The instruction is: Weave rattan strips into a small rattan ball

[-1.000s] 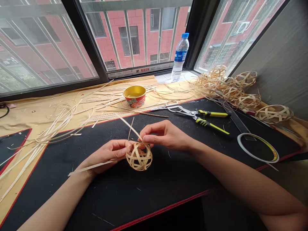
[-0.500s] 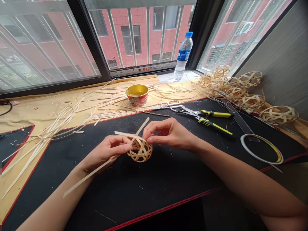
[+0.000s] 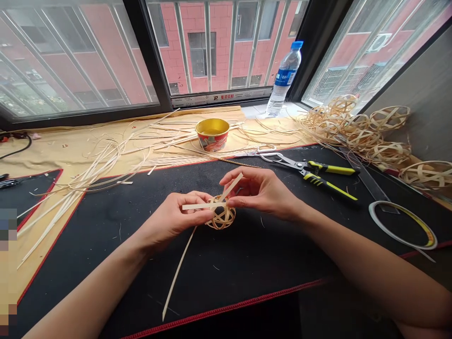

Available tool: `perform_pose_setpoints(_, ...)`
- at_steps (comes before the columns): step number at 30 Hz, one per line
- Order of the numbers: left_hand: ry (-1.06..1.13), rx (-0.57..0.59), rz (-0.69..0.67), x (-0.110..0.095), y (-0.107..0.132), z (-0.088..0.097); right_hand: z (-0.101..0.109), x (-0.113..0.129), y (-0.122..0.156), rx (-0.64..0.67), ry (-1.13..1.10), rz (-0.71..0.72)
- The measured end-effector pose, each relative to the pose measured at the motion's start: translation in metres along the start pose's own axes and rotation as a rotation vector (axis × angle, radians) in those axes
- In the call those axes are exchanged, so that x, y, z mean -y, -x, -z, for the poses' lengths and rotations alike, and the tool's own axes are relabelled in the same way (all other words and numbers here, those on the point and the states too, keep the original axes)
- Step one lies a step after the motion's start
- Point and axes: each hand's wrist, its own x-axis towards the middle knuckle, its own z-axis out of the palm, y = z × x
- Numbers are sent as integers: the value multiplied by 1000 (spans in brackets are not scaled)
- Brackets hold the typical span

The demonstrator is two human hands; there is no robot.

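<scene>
A small woven bamboo ball (image 3: 221, 217) hangs just above the black mat (image 3: 226, 263), gripped from both sides. My left hand (image 3: 176, 219) pinches its left side, and a long loose strip (image 3: 178, 270) trails down from there toward the mat's front edge. My right hand (image 3: 263, 190) pinches the ball's top right, with a short strip end (image 3: 233, 184) sticking up between its fingers. Another strip end (image 3: 197, 206) points left across my left fingers.
Loose bamboo strips (image 3: 92, 174) lie across the yellow cloth at left. A gold-rimmed bowl (image 3: 212, 133) stands behind the hands. Yellow-handled shears (image 3: 310, 172) and a tape ring (image 3: 402, 225) lie at right. Several finished woven balls (image 3: 367, 134) and a water bottle (image 3: 284, 80) sit by the window.
The ball has been turned in my hands; the long loose strip swung from pointing left to hanging down toward me. The camera view shifted left, so everything sits further right.
</scene>
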Motion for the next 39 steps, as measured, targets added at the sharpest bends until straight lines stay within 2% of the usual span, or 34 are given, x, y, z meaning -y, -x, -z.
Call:
perform_pose_setpoints(9,51,24,33,-5,1,-4,7,-6,1,22,471,387)
perform_pose_setpoints(13,84,12,44,-1,2,-4,11,-9,-1,4,564,517)
perform_pose_setpoints(18,157,9,80,1,1,-6,15,-6,-1,70,582,484)
perform_pose_setpoints(23,245,12,16,2,1,-7,17,-5,-1,96,572,462)
perform_pose_setpoints(27,169,25,-51,2,5,-7,15,-3,0,103,588,459)
perform_pose_setpoints(30,79,32,-26,0,7,-6,14,-1,1,106,604,455)
perform_pose_setpoints(34,81,73,27,-4,7,-4,15,0,1,107,599,463)
perform_pose_setpoints(39,57,108,4,-6,4,0,20,-4,-3,127,534,392)
